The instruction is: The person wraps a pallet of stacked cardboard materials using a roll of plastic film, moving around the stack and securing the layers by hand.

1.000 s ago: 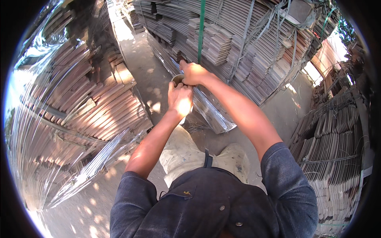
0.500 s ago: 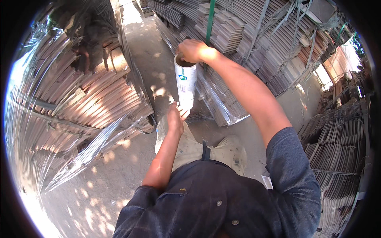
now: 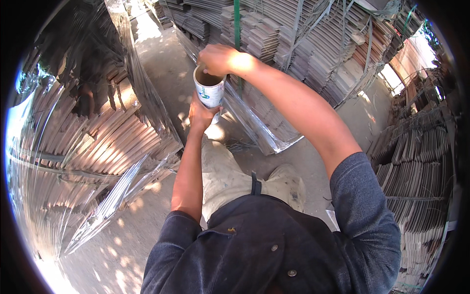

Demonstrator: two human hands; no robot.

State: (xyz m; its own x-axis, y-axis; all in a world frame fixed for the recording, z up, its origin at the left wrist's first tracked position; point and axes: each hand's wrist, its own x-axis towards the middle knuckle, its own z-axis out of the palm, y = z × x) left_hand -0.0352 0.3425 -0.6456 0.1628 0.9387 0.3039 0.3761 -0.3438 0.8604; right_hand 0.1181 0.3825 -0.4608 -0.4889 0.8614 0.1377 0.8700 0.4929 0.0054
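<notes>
Out in front of me, a white roll of plastic wrap (image 3: 211, 94) is held nearly upright, its hollow cardboard core facing up. My right hand (image 3: 217, 59) grips the top rim from the far side, with a digit reaching inside the core. Lower down, my left hand (image 3: 200, 113) is wrapped round the roll's side, thumb to the right. Close by on the left stands a stack of thin reddish-brown tiles (image 3: 115, 144), covered in clear plastic film (image 3: 105, 201) that shines in the sun.
More tile stacks (image 3: 318, 59) stand ahead, tied with grey straps and a green strap (image 3: 237, 27). Clear film also covers this stack's near lower edge (image 3: 268, 139). Another strapped stack (image 3: 416, 196) rises at the right. A dusty concrete floor (image 3: 161, 59) runs between the stacks.
The roll and both hands have moved left. My left hand has gone from under the roll's bottom end up to its side and now wraps round it.
</notes>
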